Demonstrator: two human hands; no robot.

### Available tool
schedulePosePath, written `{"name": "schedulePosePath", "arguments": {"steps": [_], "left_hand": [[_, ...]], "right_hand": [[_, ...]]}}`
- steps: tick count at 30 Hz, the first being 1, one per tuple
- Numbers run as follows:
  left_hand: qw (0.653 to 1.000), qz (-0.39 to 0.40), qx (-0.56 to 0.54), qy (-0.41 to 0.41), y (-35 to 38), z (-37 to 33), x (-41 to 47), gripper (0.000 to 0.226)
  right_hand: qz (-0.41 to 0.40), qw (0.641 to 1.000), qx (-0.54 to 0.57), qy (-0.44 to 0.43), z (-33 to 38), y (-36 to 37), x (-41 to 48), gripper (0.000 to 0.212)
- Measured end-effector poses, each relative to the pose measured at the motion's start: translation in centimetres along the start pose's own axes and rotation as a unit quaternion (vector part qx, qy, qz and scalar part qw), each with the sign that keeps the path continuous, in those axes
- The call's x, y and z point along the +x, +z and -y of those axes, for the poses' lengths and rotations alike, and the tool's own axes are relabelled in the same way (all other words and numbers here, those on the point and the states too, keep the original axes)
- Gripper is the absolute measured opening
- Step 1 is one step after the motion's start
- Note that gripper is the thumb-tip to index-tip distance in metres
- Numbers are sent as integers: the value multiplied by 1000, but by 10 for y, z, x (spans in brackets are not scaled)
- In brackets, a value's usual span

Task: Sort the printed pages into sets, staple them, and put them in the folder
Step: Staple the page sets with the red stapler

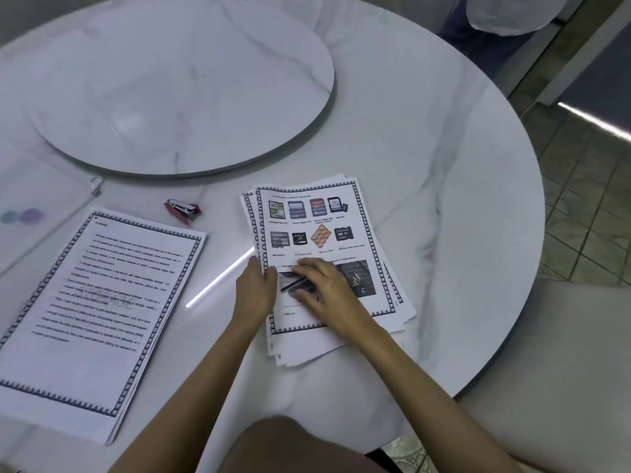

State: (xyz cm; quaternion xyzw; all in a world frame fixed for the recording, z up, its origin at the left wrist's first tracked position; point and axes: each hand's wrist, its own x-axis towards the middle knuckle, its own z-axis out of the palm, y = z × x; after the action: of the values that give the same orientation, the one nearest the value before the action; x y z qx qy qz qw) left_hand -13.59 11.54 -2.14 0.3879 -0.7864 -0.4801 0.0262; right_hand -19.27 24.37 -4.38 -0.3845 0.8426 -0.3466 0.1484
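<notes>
A fanned stack of printed pages [317, 230] with pictures of memory cards on top lies right of centre on the table. My left hand [254, 290] pinches the stack's left edge, thumb on the top sheet. My right hand [324, 288] lies flat on the top page with its fingers spread. A second pile of text pages [92, 315] with a dark patterned border lies to the left. A small red stapler [182, 209] sits between the two piles, farther back. A translucent white zip folder [37, 213] lies at the left edge.
The round white marble table [444, 199] carries a raised turntable [177, 87] at the back. A pale chair seat [553, 370] stands at the right, beyond the table's rim. Tiled floor shows at the far right.
</notes>
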Motion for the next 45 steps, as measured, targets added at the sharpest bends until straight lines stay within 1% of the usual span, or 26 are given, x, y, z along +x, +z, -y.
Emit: {"name": "schedulePosePath", "arguments": {"steps": [2, 5, 7, 9, 11, 12, 13, 15, 17, 19, 21, 23, 26, 28, 32, 35, 39, 41, 43, 45], "left_hand": [[1000, -1, -1, 17, -4, 4, -1, 9], [999, 3, -21, 44, -12, 10, -6, 7], [997, 7, -51, 59, -16, 15, -9, 21], [993, 16, -98, 68, -21, 20, -12, 30], [987, 28, -134, 84, -25, 26, -13, 34], [985, 35, -144, 94, -27, 29, -13, 35], [982, 43, -150, 103, -30, 32, -12, 35], [980, 59, -147, 122, -34, 33, -10, 33], [978, 66, -140, 142, -38, 25, -7, 28], [975, 53, -138, 168, -44, 8, -5, 23], [968, 16, -142, 204, -50, -15, -6, 22], [955, -16, -170, 242, -56, -38, -9, 22], [935, -27, -222, 274, -66, -58, -13, 26], [931, -27, -233, 280, -68, -60, -14, 28], [932, -36, -248, 263, -64, -49, -18, 23], [927, -35, -270, 257, -63, -47, -22, 34], [925, -24, -287, 249, -59, -47, -25, 37], [926, -25, -287, 244, -58, -45, -26, 42], [927, -28, -290, 237, -59, -44, -26, 36], [924, -32, -296, 240, -59, -42, -28, 29]], "right_hand": [[-50, 998, 21, 38, -6, -11, -1, 40], [-156, 981, 16, 110, -21, -31, -2, 41], [-190, 969, 25, 157, -29, -42, -2, 45], [-194, 956, 81, 203, -34, -49, -2, 52], [-177, 935, 185, 245, -33, -55, -2, 57], [-165, 923, 234, 257, -31, -57, -2, 55], [-153, 913, 276, 259, -28, -60, -3, 48], [-143, 906, 316, 243, -24, -63, -2, 29], [-167, 908, 317, 216, -16, -69, 2, 18], [-213, 910, 307, 180, -7, -77, 8, 14], [-268, 903, 306, 137, 7, -88, 14, 12], [-324, 890, 306, 94, 20, -99, 18, 16], [-376, 867, 323, 46, 33, -110, 17, 17], [-386, 865, 319, 31, 35, -110, 12, 18], [-395, 862, 316, 40, 31, -102, -3, 22], [-376, 865, 329, 42, 28, -99, -11, 21], [-368, 867, 333, 37, 31, -96, -16, 13], [-368, 869, 329, 37, 33, -95, -17, 22], [-371, 868, 329, 38, 36, -96, -18, 25], [-370, 865, 338, 31, 39, -97, -20, 13]]}}
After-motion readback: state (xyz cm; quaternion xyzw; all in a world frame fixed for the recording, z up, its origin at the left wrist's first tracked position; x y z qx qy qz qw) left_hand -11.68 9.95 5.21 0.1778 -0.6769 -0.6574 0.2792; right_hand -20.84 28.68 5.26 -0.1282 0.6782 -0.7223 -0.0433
